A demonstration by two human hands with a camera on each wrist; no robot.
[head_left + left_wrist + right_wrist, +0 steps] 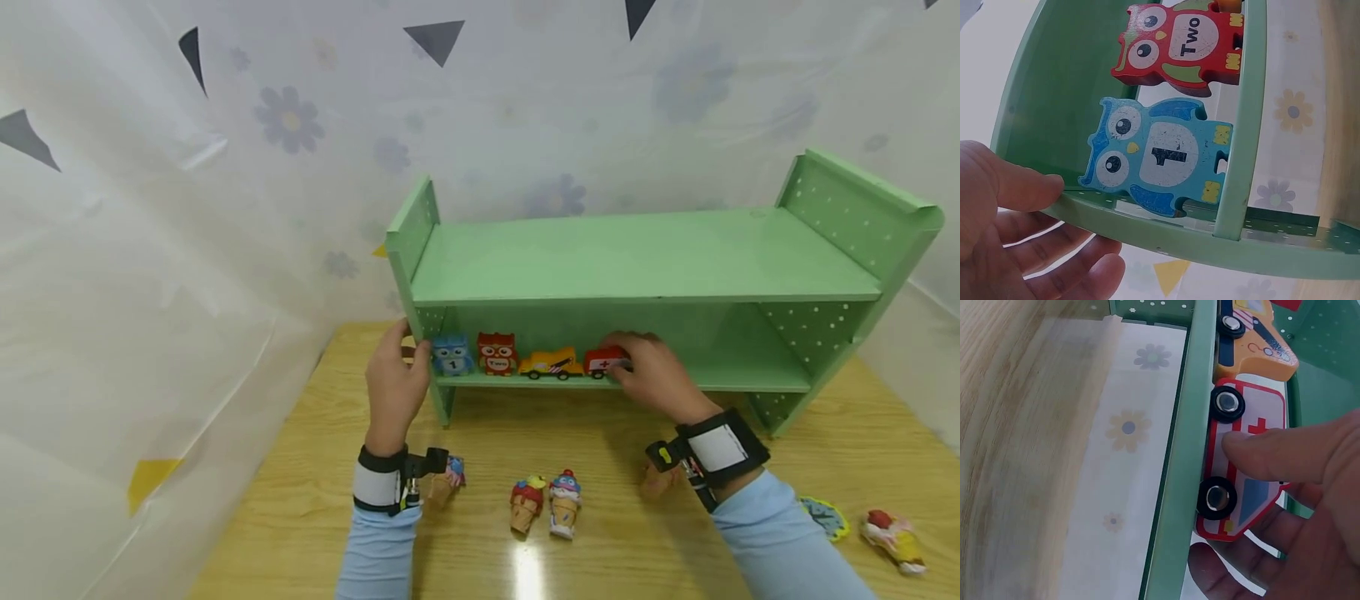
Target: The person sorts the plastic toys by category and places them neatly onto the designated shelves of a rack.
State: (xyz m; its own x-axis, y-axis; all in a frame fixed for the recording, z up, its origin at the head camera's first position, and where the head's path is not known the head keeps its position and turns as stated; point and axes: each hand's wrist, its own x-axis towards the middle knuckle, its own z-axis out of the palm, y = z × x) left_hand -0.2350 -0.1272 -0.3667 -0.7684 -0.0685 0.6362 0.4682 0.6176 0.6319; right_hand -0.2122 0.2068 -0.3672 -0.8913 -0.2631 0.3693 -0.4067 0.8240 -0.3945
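Observation:
My left hand (397, 383) grips the left side panel of a green shelf (645, 258), its thumb at the inner edge and its fingers outside. Beside the thumb stands a blue owl block (1169, 153) marked 1, followed by a red owl block (1191, 47) reading Two. Farther right on the lower board is a yellow tow truck (551, 364). A red and white toy ambulance (1249, 425) sits against the truck's end. My right hand (654, 375) pinches the ambulance, thumb on its face; the fingers behind are partly hidden.
On the wooden table (300, 500) in front lie ice-cream cone figures (527, 504), several in all, one partly behind the right wrist strap. A small toy clock (825, 518) lies by the right sleeve. A patterned sheet (510, 125) hangs behind the shelf.

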